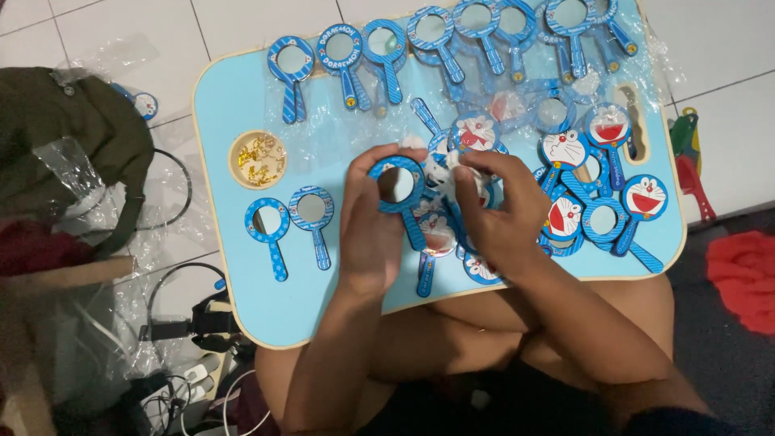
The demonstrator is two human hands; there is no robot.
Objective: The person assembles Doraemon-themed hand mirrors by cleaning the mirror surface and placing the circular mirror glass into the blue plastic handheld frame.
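Two hands meet over the light blue lap table (242, 105). The left hand (367, 230) pinches a small blue hand mirror (398, 184) by its round rim, just above the table's middle. The right hand (496, 206) is curled, with fingertips on something white beside the mirror — I cannot tell what. The mirror looks light and stiff, its glass probably fragile and easily smeared — better to hold it at the frame or handle.

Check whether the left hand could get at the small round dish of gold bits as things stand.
Probably yes: the dish sits uncovered on the blue tray, left of the left hand, with bare tray between. But that hand holds a blue hand mirror.
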